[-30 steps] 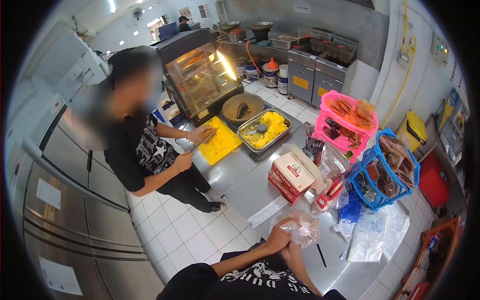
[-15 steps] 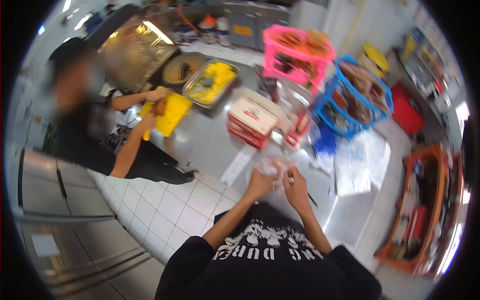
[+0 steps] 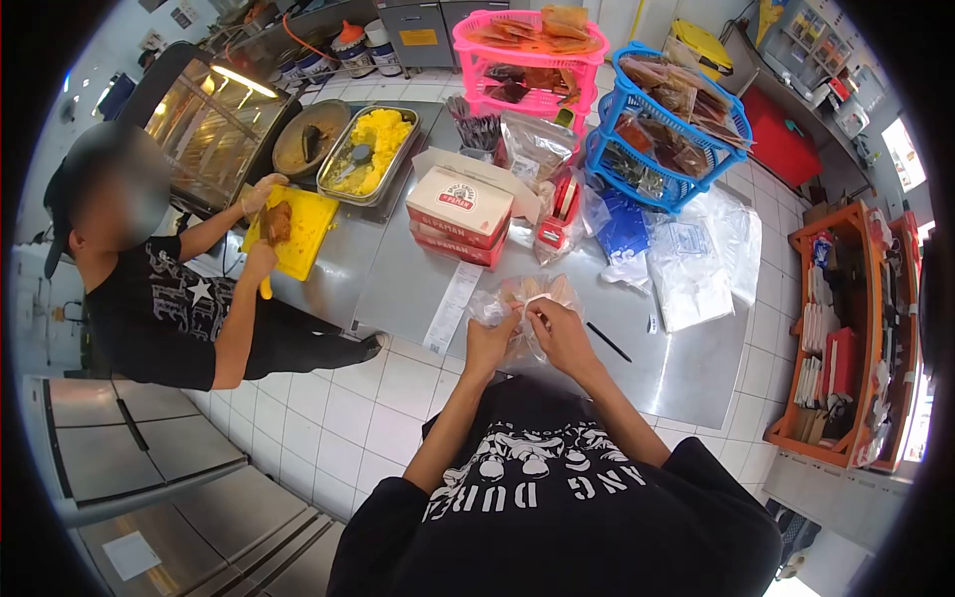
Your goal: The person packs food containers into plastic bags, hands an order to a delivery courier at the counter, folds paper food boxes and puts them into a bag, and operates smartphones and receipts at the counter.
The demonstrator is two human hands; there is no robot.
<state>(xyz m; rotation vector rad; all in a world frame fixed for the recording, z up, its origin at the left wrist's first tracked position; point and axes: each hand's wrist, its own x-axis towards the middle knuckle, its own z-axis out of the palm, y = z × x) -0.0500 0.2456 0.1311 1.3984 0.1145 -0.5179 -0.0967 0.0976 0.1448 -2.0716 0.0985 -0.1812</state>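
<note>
Just in front of my body, a clear plastic bag [image 3: 509,297] with pinkish-brown contents lies over the steel table. My left hand [image 3: 487,345] is closed on its left side. My right hand [image 3: 559,336] pinches the bag near its middle, close to my left fingertips. What exactly is inside the bag I cannot make out. A long printed receipt [image 3: 455,308] lies left of my left hand, and a black pen [image 3: 609,341] rests to the right of my right hand. Beyond the bag stand stacked red-and-white cardboard boxes [image 3: 460,204] and a red tape dispenser [image 3: 557,221].
At left, a co-worker holds brown food on a yellow cutting board [image 3: 316,224]. A steel tray [image 3: 403,179] of yellow food sits behind it. Pink [image 3: 589,75] and blue baskets [image 3: 609,159] of packets stand at the back. Plastic bags [image 3: 686,289] lie at right.
The view has shifted, and the table now sits lower and farther left. Both my hands stay on the plastic bag, with the fingers now closer together. The co-worker remains at the cutting board.
</note>
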